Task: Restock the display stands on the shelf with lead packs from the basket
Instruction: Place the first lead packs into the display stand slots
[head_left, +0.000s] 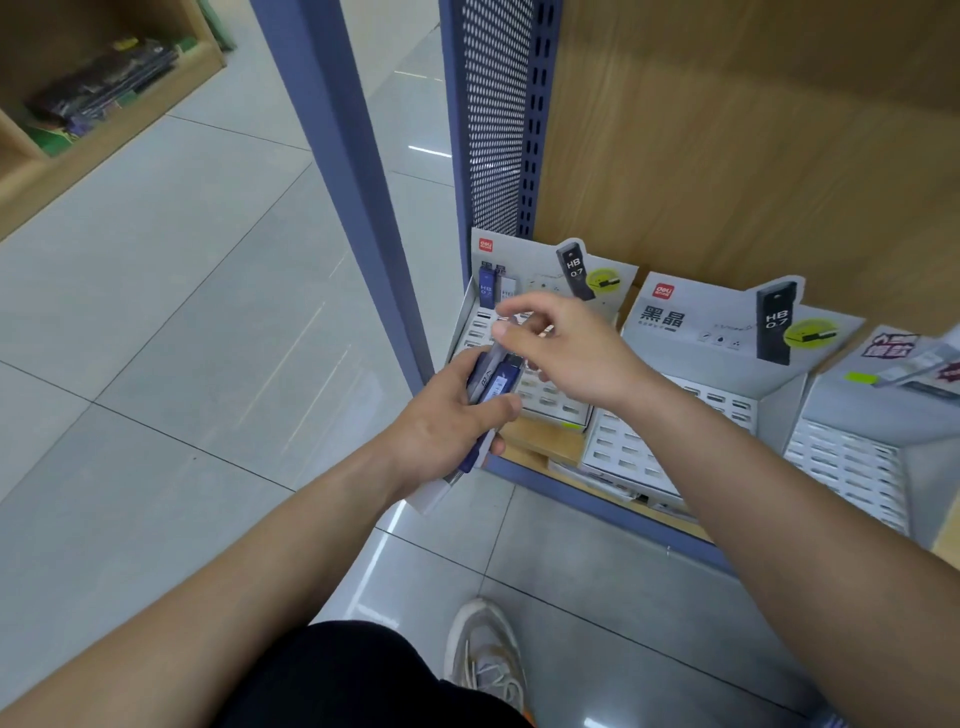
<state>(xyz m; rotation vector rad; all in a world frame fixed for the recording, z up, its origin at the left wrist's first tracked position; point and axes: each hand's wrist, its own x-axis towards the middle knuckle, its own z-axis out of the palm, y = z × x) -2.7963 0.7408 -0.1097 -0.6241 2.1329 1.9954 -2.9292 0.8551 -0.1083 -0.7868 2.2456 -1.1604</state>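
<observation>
My left hand (447, 415) grips stacked packs (497, 385); right hand (566, 348) pinches one pack (503, 340) above the stand (548, 402). A loose grip could spill them.

A left stand (543, 283), middle stand (691, 340) and right stand (852, 462) line the shelf (543, 441); two lead packs (488, 286) stand at the left stand's back, and before it the left hand (447, 421) and right hand (566, 348) hold a bundle of packs (496, 385).

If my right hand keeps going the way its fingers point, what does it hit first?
Your right hand would probably meet the left display stand, near the two packs standing at its back; depth is unclear.
</observation>
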